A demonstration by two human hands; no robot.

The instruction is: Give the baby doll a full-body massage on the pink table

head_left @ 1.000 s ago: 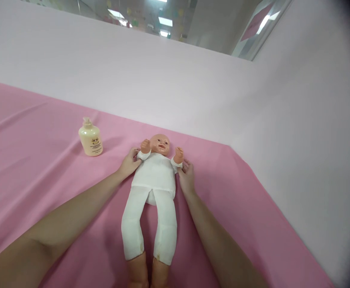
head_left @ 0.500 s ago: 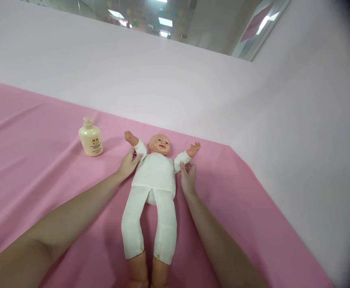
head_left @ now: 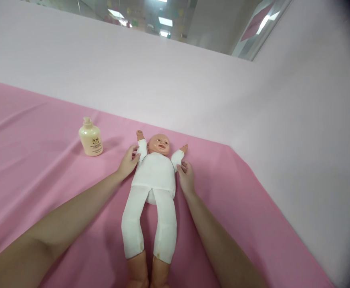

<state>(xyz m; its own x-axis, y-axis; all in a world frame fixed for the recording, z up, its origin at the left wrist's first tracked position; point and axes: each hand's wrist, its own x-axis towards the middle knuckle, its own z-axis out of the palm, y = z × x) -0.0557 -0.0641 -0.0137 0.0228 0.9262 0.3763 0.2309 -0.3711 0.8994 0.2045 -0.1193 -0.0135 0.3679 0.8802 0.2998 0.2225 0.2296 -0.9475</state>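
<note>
A baby doll (head_left: pixel 153 172) with a white cloth body and limbs lies face up, its bare feet toward me. Both of its arms are bent upward beside its head. My left hand (head_left: pixel 129 161) is closed round the doll's arm on the left side, near the elbow, thumb in front and some fingers behind it. On the other side, my right hand (head_left: pixel 187 178) pinches the doll's other arm (head_left: pixel 177 158) at the elbow. The fingertips of both hands are partly hidden.
A pale yellow pump bottle (head_left: pixel 91 139) stands left of the doll on a pink sheet (head_left: pixel 55 160) with some creases. Behind and to the right rises a white wall (head_left: pixel 178 88). A window or mirror (head_left: pixel 151 18) at the top shows ceiling lights.
Both doll forearms have swung inward and up toward its head. My hands have shifted slightly with them and stay at the elbows. The bottle and the doll's body have not moved.
</note>
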